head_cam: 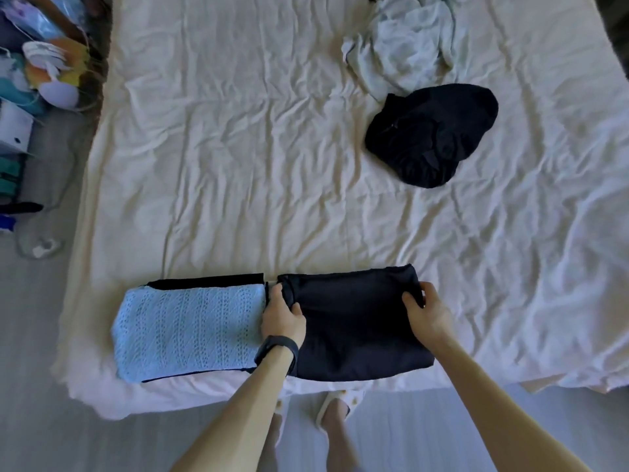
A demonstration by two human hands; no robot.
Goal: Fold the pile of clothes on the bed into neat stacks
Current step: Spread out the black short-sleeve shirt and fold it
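A folded dark navy garment [354,325] lies at the near edge of the bed [238,148]. My left hand [282,315] grips its left edge with the thumb on top. At its right edge, my right hand [427,311] holds the fabric the same way. Just left of it sits a folded light blue knit [187,330] on top of a folded black piece [207,282]. Farther back on the right lie a crumpled black garment [430,134] and a crumpled pale garment [405,46].
Cream wrinkled sheet covers the bed. Bags and mixed clutter [37,80] stand on the floor along the bed's left side, with a cable and white plug [42,248]. My slippered feet [332,408] are at the bed's near edge.
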